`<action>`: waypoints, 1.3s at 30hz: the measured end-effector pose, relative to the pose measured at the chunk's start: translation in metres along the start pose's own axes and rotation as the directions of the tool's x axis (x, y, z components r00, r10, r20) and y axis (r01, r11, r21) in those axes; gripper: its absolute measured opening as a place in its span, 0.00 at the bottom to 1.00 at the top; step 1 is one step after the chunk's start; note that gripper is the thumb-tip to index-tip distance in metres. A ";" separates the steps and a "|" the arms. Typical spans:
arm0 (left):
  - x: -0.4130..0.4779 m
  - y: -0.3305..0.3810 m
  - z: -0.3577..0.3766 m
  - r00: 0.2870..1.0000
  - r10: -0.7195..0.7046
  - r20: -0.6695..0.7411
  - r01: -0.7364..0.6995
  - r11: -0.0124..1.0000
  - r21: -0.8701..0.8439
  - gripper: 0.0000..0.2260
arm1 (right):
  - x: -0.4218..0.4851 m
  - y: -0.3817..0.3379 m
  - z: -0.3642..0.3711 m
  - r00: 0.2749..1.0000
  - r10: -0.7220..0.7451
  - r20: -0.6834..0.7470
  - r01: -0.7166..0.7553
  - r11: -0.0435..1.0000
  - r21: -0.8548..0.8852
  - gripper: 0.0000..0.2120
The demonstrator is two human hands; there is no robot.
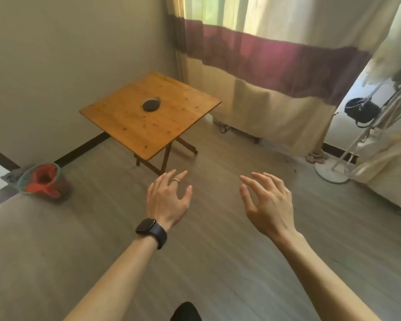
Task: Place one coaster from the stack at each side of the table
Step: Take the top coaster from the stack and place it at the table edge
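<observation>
Coaster stack (pixel 151 104) sits near the tabletop (pixel 125 126) centre, untouched; no coaster laid at any edge yet. Left hand (pixel 167 200) and right hand (pixel 267 205) are held open and empty, well short of the table. Table should be approached first, then only the top coaster pinched off.

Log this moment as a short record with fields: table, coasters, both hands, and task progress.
table: small wooden folding table, standing near the wall and the curtain
coaster stack: dark round stack near the middle of the tabletop
coasters placed at sides: none visible
left hand: open, empty, held over the floor, short of the table; watch on wrist
right hand: open, empty, fingers spread, also short of the table
progress: not started; stack untouched
</observation>
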State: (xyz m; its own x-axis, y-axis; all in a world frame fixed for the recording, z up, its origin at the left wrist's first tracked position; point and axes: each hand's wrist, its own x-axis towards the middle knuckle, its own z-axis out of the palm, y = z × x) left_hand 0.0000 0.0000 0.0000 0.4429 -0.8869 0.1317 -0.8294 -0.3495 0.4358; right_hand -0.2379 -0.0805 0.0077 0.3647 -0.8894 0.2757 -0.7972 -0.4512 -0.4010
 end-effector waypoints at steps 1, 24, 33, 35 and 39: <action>0.007 -0.001 0.002 1.000 0.002 0.013 -0.002 1.000 -0.004 0.22 | 0.007 0.001 0.003 1.000 -0.003 0.016 0.003 1.000 0.010 0.20; 0.329 -0.085 0.074 0.989 -0.091 0.116 0.089 0.996 0.024 0.22 | 0.309 -0.013 0.150 0.976 0.027 0.216 -0.013 0.998 -0.064 0.24; 0.468 -0.099 0.119 0.969 -0.215 0.121 0.207 0.975 0.077 0.22 | 0.466 0.016 0.221 0.947 -0.042 0.318 0.057 0.998 -0.037 0.21; 0.499 -0.098 0.125 0.955 -0.280 0.102 0.272 0.959 0.082 0.21 | 0.506 0.023 0.231 0.935 -0.062 0.349 0.075 0.997 -0.026 0.21; 0.552 -0.099 0.134 0.924 -0.375 0.073 0.369 0.926 0.081 0.21 | 0.575 0.028 0.254 0.905 -0.148 0.400 0.161 0.987 0.000 0.21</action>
State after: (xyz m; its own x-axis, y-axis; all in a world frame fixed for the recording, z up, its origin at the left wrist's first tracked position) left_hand 0.2814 -0.4957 -0.0894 0.6956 -0.7104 -0.1065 -0.6317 -0.6756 0.3802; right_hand 0.0720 -0.6233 -0.0665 0.6398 -0.7675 -0.0405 -0.7282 -0.5885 -0.3511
